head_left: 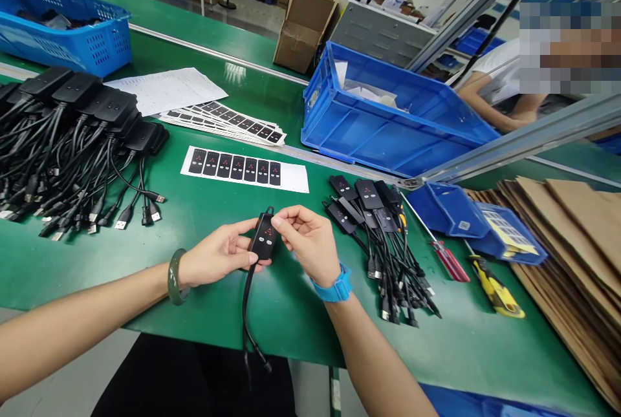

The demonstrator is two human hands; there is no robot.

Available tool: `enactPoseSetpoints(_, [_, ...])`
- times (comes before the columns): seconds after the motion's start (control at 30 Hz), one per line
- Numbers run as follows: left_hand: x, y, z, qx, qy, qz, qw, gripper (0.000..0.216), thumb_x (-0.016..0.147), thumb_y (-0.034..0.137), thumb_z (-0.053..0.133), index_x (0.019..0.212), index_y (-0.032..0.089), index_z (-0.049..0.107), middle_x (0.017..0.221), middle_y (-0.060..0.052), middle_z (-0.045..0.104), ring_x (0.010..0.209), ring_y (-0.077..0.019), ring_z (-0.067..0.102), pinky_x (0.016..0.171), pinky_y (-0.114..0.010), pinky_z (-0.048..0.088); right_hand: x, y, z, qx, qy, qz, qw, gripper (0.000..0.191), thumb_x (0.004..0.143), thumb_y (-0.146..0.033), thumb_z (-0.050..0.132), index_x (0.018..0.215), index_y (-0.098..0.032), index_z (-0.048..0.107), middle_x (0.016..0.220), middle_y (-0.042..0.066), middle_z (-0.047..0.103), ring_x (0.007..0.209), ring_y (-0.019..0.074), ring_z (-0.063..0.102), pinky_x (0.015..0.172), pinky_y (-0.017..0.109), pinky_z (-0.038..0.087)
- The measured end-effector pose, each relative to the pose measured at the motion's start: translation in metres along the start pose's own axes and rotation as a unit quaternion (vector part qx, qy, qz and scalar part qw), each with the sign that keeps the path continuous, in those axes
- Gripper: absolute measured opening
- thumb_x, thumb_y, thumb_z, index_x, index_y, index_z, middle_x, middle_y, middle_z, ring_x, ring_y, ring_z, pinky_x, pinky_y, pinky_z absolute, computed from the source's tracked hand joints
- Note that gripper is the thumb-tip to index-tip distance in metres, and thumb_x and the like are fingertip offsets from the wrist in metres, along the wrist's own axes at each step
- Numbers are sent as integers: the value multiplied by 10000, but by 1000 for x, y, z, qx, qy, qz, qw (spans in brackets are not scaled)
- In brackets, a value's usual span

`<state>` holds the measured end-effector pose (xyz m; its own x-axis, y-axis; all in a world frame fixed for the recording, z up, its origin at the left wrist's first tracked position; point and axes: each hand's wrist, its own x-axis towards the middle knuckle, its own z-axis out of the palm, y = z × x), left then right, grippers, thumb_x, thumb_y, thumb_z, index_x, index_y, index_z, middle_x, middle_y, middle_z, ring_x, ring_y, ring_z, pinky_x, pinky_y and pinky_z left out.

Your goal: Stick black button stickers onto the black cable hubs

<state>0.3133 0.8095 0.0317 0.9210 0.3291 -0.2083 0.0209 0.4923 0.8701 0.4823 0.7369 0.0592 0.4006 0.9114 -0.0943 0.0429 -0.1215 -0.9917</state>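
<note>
My left hand (228,252) is closed around a small black controller box (264,237), its thumb on the lower edge. Red marks and two pale ovals show on the box's face, and its black cables dangle over the table's front edge. With thumb and forefinger together, my right hand (308,236) touches the upper right corner of the same box. Behind the hands lies a white sheet of black labels (294,178) with matching red marks. A pile of labelled controllers with cables (383,223) sits to the right; a larger heap of black boxes with USB cables (97,139) is at left.
On the green table (194,300) are more label sheets (233,123), papers (167,88), a red screwdriver (450,262) and a yellow-handled tool (497,288). Blue bins (388,126) and a blue basket (104,48) stand behind. Cardboard sheets (572,262) line the right. A person (509,81) sits beyond the frame.
</note>
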Motion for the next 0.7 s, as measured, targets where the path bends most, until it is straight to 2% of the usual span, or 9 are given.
enactPoseSetpoints(0.1, [0,1,1,10,0,8,1000,699,857,233,674,1453,120,326,1034,-153,697,952,-246,684,854,-376,541,0,3,1,-19,8,-10,1000,221,732,-373,717,727,-170,629,577,-27,563,452,70,435,407,210,350])
enactPoseSetpoints(0.3, [1,-1,2,10,6,10,1000,663,844,231,684,1408,119,355,975,-135,707,919,-232,694,824,-345,545,2,11,1,-27,31,-18,999,274,707,-329,723,874,-208,541,554,-76,524,456,84,444,443,215,372])
enactPoseSetpoints(0.47, [1,1,1,-26,17,-12,999,629,823,236,706,1358,145,388,998,-133,702,958,-263,695,877,-392,548,5,13,-1,-99,26,-44,994,303,713,-338,719,924,-210,543,623,-71,500,542,99,467,539,235,417])
enactPoseSetpoints(0.57, [1,5,0,-58,43,-17,997,513,849,260,672,1292,162,435,1004,-123,698,939,-256,699,892,-416,553,4,15,0,-120,-18,-42,992,482,661,-345,766,1069,-219,541,764,-50,522,595,96,472,588,248,448])
enactPoseSetpoints(0.7, [4,6,-1,-66,88,9,994,335,906,319,591,1195,187,485,1038,-95,684,892,-208,696,833,-363,579,0,19,6,-116,-132,-34,984,816,626,-319,811,1345,-240,432,986,18,592,753,140,548,658,271,500])
